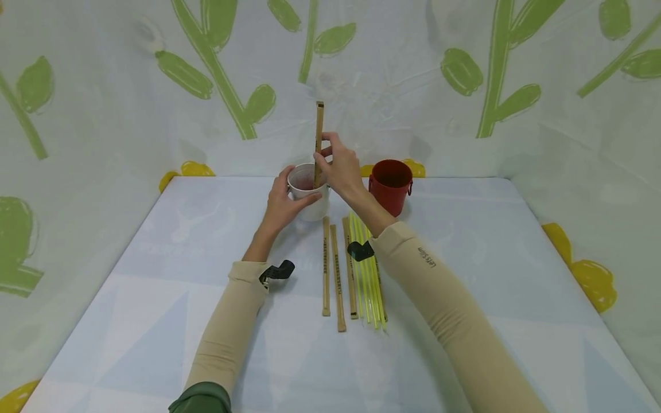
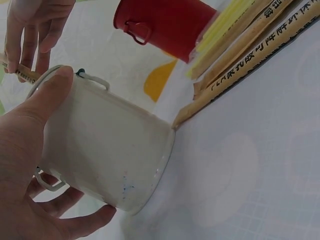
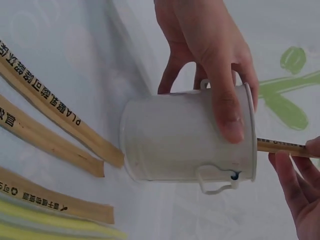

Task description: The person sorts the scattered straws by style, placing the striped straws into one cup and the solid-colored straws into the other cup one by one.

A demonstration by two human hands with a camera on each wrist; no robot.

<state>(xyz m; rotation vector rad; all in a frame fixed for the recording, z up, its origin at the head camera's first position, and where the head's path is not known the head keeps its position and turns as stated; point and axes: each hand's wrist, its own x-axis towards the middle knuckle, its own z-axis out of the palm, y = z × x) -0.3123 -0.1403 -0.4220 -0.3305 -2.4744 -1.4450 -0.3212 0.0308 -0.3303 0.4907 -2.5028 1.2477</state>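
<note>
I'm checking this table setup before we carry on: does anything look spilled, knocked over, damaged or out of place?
Nothing stands out. The white cup stands upright in the left hand, the right hand holds a wrapped straw in it, the red cup is upright, and the other straws lie in a neat row.

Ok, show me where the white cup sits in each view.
Head: white cup centre, gripped by the left hand.
Left wrist: left half.
Right wrist: centre.
Shared landmark: the paper-wrapped stick that the right hand holds in the cup.
</note>
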